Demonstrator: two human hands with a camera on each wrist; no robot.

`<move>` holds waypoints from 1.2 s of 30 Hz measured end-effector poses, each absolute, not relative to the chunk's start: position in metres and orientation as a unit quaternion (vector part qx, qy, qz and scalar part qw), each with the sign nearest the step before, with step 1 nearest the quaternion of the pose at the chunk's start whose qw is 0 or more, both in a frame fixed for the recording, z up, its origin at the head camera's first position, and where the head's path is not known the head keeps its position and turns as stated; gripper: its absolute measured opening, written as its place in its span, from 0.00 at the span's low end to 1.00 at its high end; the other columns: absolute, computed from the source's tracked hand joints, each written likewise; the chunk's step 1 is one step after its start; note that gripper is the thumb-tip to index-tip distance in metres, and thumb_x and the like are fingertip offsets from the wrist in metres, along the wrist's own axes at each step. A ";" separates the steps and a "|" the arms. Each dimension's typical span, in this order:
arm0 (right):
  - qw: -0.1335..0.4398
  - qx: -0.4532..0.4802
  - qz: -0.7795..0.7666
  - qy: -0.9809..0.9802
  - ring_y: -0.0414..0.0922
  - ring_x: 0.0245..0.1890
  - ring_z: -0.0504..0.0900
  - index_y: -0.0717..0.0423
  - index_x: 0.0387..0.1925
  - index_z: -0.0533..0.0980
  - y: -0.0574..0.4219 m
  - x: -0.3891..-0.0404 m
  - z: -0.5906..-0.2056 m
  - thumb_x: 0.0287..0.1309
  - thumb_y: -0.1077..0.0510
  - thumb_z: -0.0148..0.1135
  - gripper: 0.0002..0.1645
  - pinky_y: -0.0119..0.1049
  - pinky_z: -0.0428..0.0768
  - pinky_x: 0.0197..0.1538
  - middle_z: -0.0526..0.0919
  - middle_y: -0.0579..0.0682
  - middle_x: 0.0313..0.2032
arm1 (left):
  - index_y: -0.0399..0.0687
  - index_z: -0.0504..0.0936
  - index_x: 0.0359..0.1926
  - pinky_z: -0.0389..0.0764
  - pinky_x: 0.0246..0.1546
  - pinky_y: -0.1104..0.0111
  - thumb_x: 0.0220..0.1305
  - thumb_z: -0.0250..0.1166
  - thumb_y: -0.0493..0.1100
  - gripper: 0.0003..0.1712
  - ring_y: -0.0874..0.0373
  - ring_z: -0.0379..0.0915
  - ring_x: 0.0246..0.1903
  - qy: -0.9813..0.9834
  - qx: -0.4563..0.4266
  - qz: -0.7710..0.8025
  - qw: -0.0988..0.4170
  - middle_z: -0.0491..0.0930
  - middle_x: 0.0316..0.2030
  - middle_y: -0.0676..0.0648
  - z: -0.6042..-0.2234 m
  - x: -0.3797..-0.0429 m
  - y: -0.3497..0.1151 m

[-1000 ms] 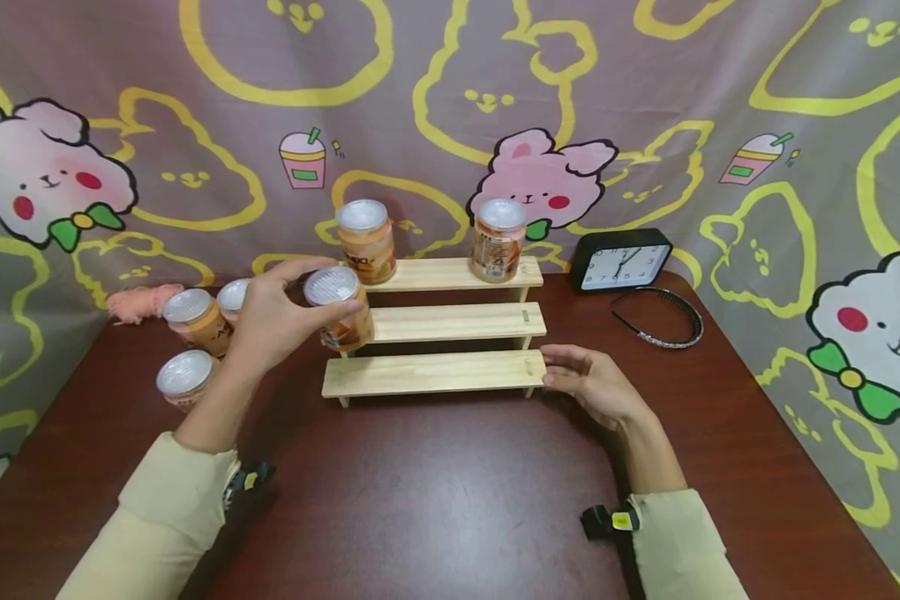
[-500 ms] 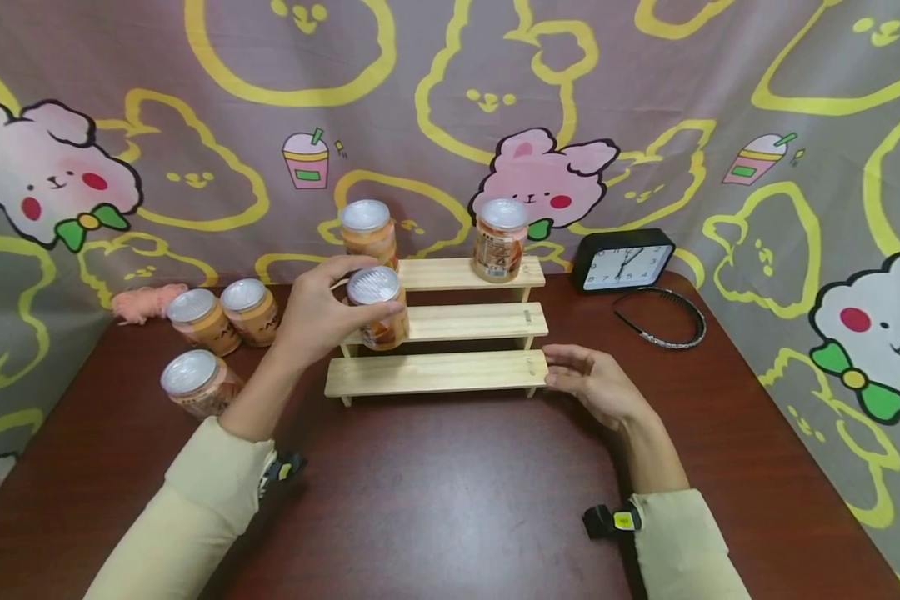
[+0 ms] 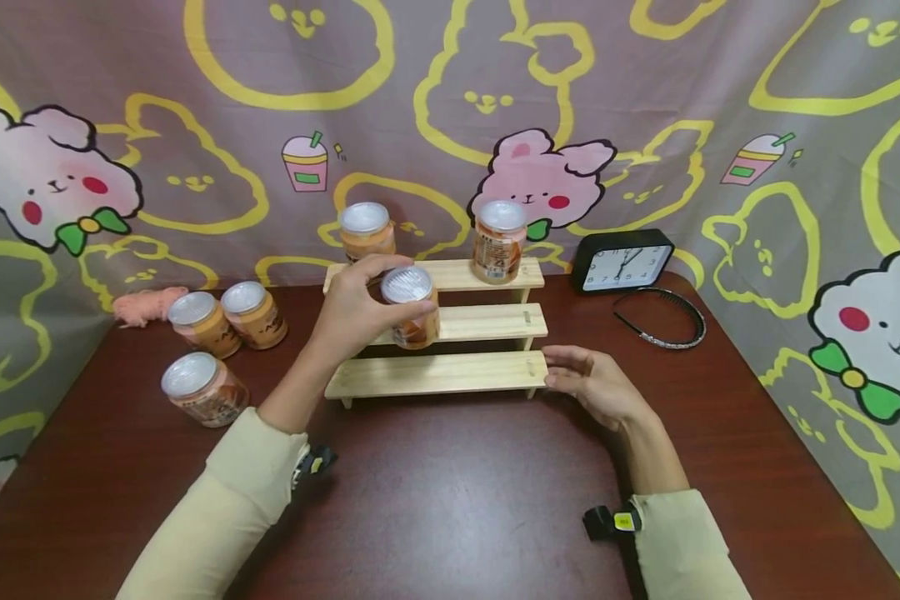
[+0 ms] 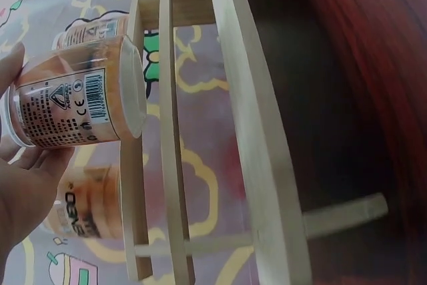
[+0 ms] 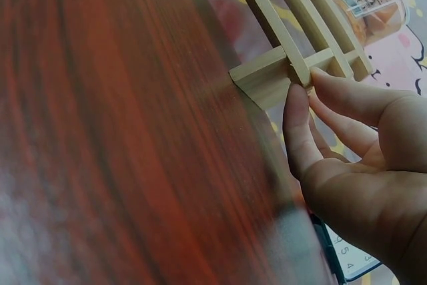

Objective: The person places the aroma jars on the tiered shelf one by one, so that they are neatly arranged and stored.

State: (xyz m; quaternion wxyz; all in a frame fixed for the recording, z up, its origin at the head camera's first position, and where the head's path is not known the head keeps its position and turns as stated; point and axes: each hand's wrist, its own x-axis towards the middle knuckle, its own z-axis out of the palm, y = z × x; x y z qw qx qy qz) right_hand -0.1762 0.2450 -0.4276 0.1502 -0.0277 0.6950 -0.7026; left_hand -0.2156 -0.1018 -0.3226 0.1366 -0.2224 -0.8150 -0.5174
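My left hand (image 3: pixel 352 310) grips a plastic jar (image 3: pixel 417 332) with an orange label and a clear lid, thumb in front and fingers behind. The jar is upright over the middle step of a three-step wooden rack (image 3: pixel 438 375). In the left wrist view its barcode side (image 4: pixel 70 101) shows, with the base close to the rack's steps. My right hand (image 3: pixel 596 385) pinches the right end of the lowest step between thumb and fingertips, as the right wrist view shows at the board's corner (image 5: pixel 298 71). On the top step stand two similar jars, one left (image 3: pixel 365 229) and one right (image 3: pixel 499 246).
Three more jars stand on the table at left: a back one (image 3: pixel 204 327), its neighbour (image 3: pixel 255 317) and a nearer one (image 3: pixel 206 392). Pink yarn (image 3: pixel 148 306) lies behind them. Right of the rack are a black clock (image 3: pixel 622 260) and a headband (image 3: pixel 671 340). A patterned curtain (image 3: pixel 435 100) hangs behind.
My left hand has carried the jar rightward along the rack, from its left end toward the middle. The right hand has stayed at the lowest step's end.
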 end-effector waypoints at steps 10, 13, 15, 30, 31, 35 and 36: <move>0.147 -0.030 -0.713 0.685 0.40 0.47 0.81 0.79 0.68 0.60 0.244 -0.175 -0.429 0.64 0.76 0.58 0.33 0.32 0.81 0.52 0.74 0.61 0.56 | 0.39 0.84 0.55 0.81 0.45 0.58 0.46 0.85 0.45 0.34 0.53 0.78 0.48 -0.813 -0.221 -0.525 0.121 0.83 0.51 0.45 -0.323 -0.218 -0.079; 0.148 -0.026 -0.710 0.688 0.39 0.47 0.81 0.78 0.69 0.60 0.245 -0.174 -0.428 0.64 0.76 0.58 0.34 0.32 0.81 0.52 0.72 0.64 0.59 | 0.38 0.84 0.55 0.81 0.46 0.58 0.46 0.85 0.45 0.35 0.52 0.78 0.48 -0.813 -0.231 -0.520 0.124 0.83 0.51 0.44 -0.325 -0.220 -0.072; 0.148 -0.024 -0.707 0.691 0.39 0.48 0.81 0.78 0.69 0.60 0.246 -0.173 -0.429 0.64 0.75 0.58 0.34 0.31 0.81 0.52 0.70 0.66 0.60 | 0.37 0.83 0.55 0.81 0.47 0.58 0.45 0.85 0.45 0.36 0.52 0.78 0.49 -0.812 -0.237 -0.517 0.128 0.82 0.51 0.44 -0.327 -0.221 -0.067; 0.152 -0.029 -0.697 0.701 0.38 0.49 0.81 0.77 0.70 0.59 0.246 -0.174 -0.428 0.66 0.73 0.59 0.34 0.31 0.80 0.53 0.69 0.68 0.62 | 0.38 0.84 0.54 0.82 0.45 0.62 0.46 0.85 0.47 0.34 0.53 0.79 0.47 -0.801 -0.229 -0.540 0.121 0.83 0.51 0.44 -0.333 -0.230 -0.033; 0.152 -0.028 -0.696 0.701 0.39 0.49 0.81 0.77 0.70 0.60 0.246 -0.174 -0.428 0.66 0.73 0.59 0.34 0.31 0.80 0.53 0.69 0.68 0.62 | 0.38 0.84 0.54 0.82 0.45 0.63 0.46 0.84 0.47 0.35 0.54 0.79 0.47 -0.801 -0.227 -0.541 0.121 0.83 0.51 0.44 -0.333 -0.230 -0.031; 0.153 -0.026 -0.698 0.699 0.39 0.49 0.81 0.77 0.70 0.60 0.245 -0.175 -0.428 0.65 0.73 0.60 0.34 0.31 0.80 0.53 0.69 0.69 0.63 | 0.39 0.84 0.55 0.82 0.44 0.65 0.46 0.85 0.49 0.36 0.55 0.80 0.48 -0.808 -0.222 -0.532 0.121 0.83 0.53 0.44 -0.332 -0.231 -0.025; 0.154 -0.026 -0.699 0.698 0.39 0.49 0.81 0.77 0.70 0.60 0.244 -0.175 -0.427 0.65 0.73 0.60 0.34 0.31 0.80 0.53 0.69 0.69 0.63 | 0.39 0.85 0.55 0.82 0.44 0.65 0.46 0.85 0.49 0.36 0.55 0.79 0.47 -0.811 -0.221 -0.528 0.122 0.83 0.53 0.44 -0.332 -0.231 -0.024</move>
